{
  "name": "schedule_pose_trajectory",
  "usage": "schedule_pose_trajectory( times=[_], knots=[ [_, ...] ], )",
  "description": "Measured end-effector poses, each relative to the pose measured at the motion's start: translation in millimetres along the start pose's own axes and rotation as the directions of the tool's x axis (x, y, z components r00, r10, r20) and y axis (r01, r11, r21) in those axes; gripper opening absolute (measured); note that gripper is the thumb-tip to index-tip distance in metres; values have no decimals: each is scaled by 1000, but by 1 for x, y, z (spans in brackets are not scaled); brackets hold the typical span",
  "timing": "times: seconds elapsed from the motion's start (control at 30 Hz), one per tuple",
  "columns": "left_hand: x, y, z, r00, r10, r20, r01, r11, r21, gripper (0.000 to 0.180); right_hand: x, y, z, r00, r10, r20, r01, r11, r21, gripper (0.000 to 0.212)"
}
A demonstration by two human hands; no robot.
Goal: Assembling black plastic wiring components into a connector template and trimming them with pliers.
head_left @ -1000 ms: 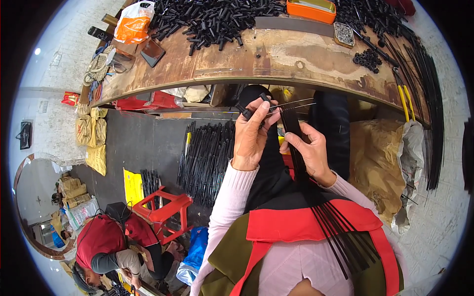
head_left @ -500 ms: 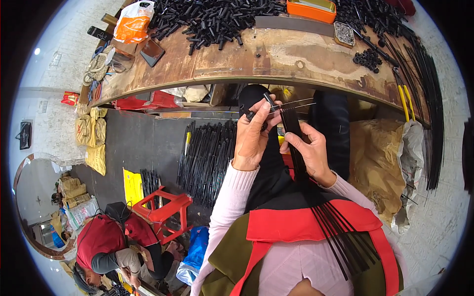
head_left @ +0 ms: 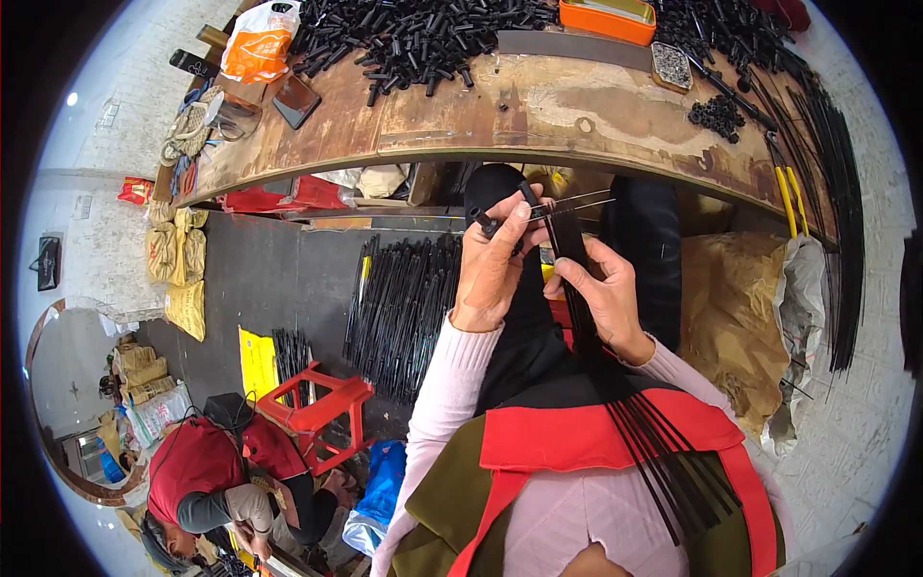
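My left hand is closed around several short black tubes. One tube is pinched between thumb and fingers, close to the ends of a bundle of thin black rods. Another tube sticks out on the left side of the palm. My right hand grips the bundle with thumb and fingers. The rods run down across my red apron and fan out over my chest. Two thin bright metal wires point right from the bundle's top end. Whether the pinched tube touches a rod is hidden by my fingers.
Ahead stands a wooden workbench with heaped black tubes, an orange box and yellow-handled pliers. More black rods lie at left, near a red stool. A co-worker bends at lower left.
The pinched tube has moved slightly down and right, against the rod ends. The other tubes in my left palm have shifted a little. My right hand and the bundle stay nearly still.
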State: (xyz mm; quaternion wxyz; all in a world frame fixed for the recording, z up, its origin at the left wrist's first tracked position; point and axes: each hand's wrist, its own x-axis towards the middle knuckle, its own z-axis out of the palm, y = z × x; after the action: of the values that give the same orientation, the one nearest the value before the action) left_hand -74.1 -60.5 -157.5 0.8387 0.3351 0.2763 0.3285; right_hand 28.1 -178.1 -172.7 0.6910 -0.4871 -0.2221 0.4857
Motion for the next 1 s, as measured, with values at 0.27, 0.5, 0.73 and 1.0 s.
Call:
schedule_pose_trajectory(
  times=[0.27, 0.5, 0.73, 1.0],
  knots=[
    [0, 1, -7, 999, 12, 36, -14, 998, 63, 28, -3, -4, 4, 999, 28, -17, -28, 1000, -4, 21],
    [-16, 3, 2, 999, 27, 21, -28, 998, 57, 35, -5, -3, 3, 1000, 27, -4, -28, 996, -84, 20],
    [-15, 4, 4, 997, 63, -36, -58, 991, 121, 35, 0, -14, 3, 999, 34, 17, -33, 995, -92, 21],
    [-13, 4, 1, 999, 39, 33, -41, 997, 60, 35, 4, -19, 2, 997, 72, 27, -70, 995, -74, 21]
  ],
)
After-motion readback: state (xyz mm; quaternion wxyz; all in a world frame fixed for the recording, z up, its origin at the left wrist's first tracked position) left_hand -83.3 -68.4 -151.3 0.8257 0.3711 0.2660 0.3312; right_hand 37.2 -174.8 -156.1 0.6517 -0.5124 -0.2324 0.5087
